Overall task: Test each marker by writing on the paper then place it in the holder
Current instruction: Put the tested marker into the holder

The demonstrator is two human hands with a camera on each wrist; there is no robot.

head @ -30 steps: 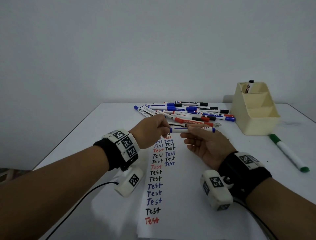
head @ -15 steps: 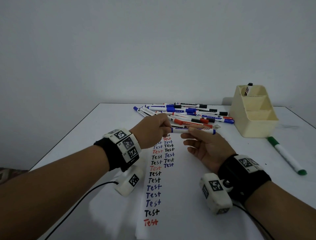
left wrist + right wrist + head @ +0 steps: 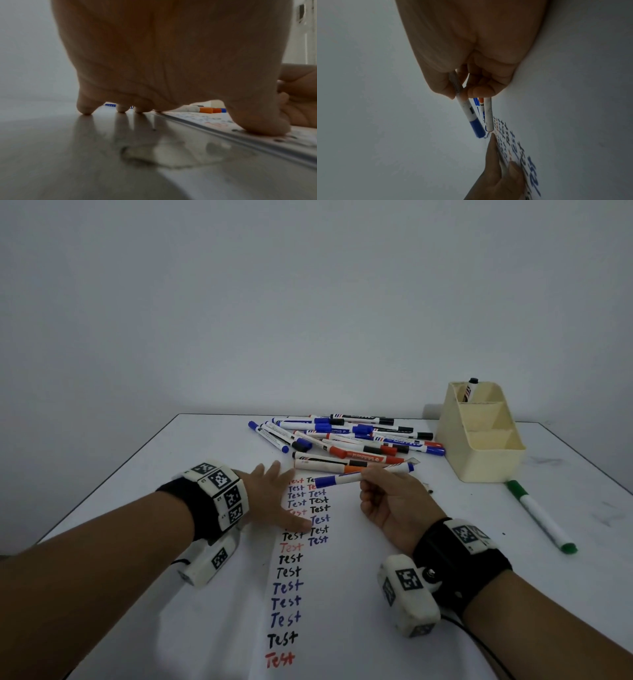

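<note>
My right hand (image 3: 371, 486) pinches a white marker with a blue cap (image 3: 363, 475) just above the top of the paper (image 3: 342, 594); it lies nearly level, cap end to the left. In the right wrist view the same marker (image 3: 468, 109) runs out between thumb and fingers, cap on. My left hand (image 3: 274, 501) lies flat with fingers spread at the paper's left edge, thumb on the written "Test" rows and holding nothing. Its fingertips (image 3: 85, 111) touch the table. The cream holder (image 3: 479, 460) stands at the back right with one black marker (image 3: 470, 390) in its rear compartment.
A pile of blue, black and red markers (image 3: 342, 436) lies behind the paper, left of the holder. A green marker (image 3: 537, 513) lies alone on the table to the right of the holder. The white table's left edge (image 3: 113, 474) runs diagonally.
My left hand has let go of the marker's cap end and dropped flat onto the paper's left edge. The right hand keeps the marker, now tilted slightly.
</note>
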